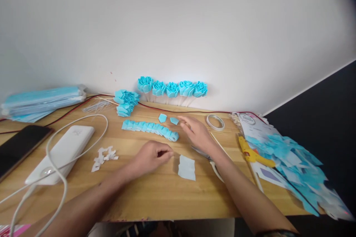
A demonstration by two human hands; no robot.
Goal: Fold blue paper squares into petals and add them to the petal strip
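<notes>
My left hand hovers over the middle of the table, thumb and fingertips pinched together; whatever may be between them is too small to make out. Just right of it lies a pale crinkled paper piece. My right hand reaches toward the back with its fingers stretched out. Its fingertips are at a small blue petal; whether they touch it I cannot tell. A second blue petal lies to the left. In front of the petals runs a row of overlapping folded blue pieces. Scissors are partly hidden beneath my right forearm.
Several blue paper flowers lean on the wall, and more flowers lie left. A tape roll, yellow glue gun and blue scraps are right. White scraps, a power bank and phone sit left.
</notes>
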